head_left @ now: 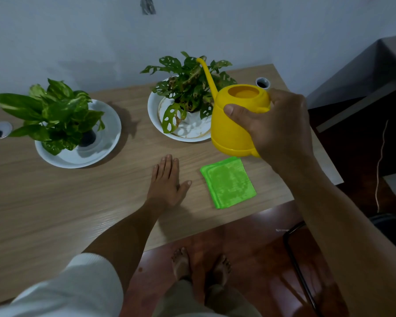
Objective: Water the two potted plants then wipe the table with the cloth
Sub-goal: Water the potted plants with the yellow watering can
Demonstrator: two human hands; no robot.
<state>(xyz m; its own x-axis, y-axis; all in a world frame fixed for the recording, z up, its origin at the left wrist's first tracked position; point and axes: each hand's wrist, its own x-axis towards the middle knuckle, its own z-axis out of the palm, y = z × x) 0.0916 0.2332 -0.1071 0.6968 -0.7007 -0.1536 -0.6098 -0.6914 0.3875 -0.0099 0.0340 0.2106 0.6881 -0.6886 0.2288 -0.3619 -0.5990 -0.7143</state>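
Yellow watering can: gripped in our right hand, spout among the right plant. Left plant pending. Left hand flat, fingers spread, on the table. Green cloth folded near the front edge; we judge wiping not begun.

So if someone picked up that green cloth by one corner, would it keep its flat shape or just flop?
The green cloth would probably flop: it looks like soft, fuzzy fabric, folded in layers that show at its edges, so lifting one corner would likely let it unfold and hang. It seems light for its size. It lies flat on the wooden table, so a push would likely slide or bunch it, not roll it.
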